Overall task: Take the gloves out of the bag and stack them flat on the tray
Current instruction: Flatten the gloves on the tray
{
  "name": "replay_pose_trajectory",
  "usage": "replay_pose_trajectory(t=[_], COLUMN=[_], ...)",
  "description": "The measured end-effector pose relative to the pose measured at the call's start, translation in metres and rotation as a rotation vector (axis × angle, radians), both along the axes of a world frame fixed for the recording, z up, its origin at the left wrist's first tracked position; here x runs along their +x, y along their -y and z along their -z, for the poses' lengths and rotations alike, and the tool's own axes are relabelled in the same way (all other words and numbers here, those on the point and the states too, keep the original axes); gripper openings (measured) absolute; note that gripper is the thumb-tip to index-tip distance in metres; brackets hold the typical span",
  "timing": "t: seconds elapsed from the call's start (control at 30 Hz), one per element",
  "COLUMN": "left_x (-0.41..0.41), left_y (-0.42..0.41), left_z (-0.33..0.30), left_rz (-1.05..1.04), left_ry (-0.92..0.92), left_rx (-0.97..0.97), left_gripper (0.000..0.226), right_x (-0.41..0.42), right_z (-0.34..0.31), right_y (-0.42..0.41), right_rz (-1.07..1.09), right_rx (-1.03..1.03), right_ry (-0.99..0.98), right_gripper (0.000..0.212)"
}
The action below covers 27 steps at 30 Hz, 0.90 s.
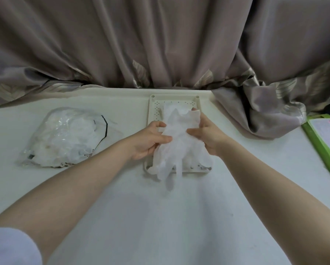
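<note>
A thin white disposable glove hangs over the cream perforated tray, its fingers drooping past the tray's near edge. My left hand pinches the glove's left side. My right hand grips its right side and cuff. More white gloves lie in the tray beneath, mostly hidden. The clear plastic bag, still bulging with white gloves, lies on the table to the left.
The white table stretches toward me. A grey curtain hangs behind and drapes onto the table at the right, close to the tray. A green box lies at the far right edge.
</note>
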State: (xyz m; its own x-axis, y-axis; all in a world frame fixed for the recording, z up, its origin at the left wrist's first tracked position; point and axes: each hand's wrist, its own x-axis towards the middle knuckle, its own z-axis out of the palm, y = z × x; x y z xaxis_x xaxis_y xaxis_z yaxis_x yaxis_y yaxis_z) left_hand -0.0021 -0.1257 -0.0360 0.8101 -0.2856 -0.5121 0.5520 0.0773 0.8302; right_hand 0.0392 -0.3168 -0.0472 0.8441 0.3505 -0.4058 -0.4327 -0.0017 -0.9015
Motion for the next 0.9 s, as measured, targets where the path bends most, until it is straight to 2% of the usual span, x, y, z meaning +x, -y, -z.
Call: replay_pose_trajectory(t=[0.1,0.2,0.3,0.43,0.6,0.67,0.73,0.8,0.87,0.9], left_x=[0.017,0.035,0.049,0.062,0.064,0.058,0.052,0.046,0.038,0.031], left_y=[0.002,0.005,0.006,0.003,0.004,0.006,0.009,0.013,0.018,0.021], left_z=[0.009,0.016,0.026,0.029,0.014,0.009,0.004,-0.003,-0.016,-0.025], left_rz=[0.031,0.089,0.138,0.131,0.05,0.047,-0.023,-0.147,-0.152,-0.117], left_ry=[0.088,0.201,0.182,0.156,0.149,0.203,0.344,0.539,0.58,0.546], left_rx=[0.031,0.208,0.283,0.18,-0.023,0.082,0.343,0.569,0.534,0.431], left_gripper=[0.044,0.039,0.03,0.036,0.035,0.029,0.022,0.018,0.019,0.02], right_x=[0.019,0.04,0.056,0.07,0.068,0.06,0.05,0.04,0.03,0.023], right_z=[0.005,0.007,0.009,0.011,-0.01,-0.023,-0.036,-0.048,-0.059,-0.066], right_y=[0.003,-0.002,-0.008,-0.005,-0.008,-0.011,-0.013,-0.015,-0.019,-0.021], right_rz=[0.001,-0.01,0.035,0.137,0.173,0.198,0.209,0.254,0.27,0.252], right_rx=[-0.057,-0.157,-0.176,-0.031,0.001,0.033,0.098,0.15,0.197,0.214], right_ry=[0.019,0.074,0.078,-0.028,-0.054,-0.093,-0.161,-0.195,-0.182,-0.157], right_gripper=[0.065,0.06,0.051,0.032,0.029,0.023,0.016,0.021,0.019,0.016])
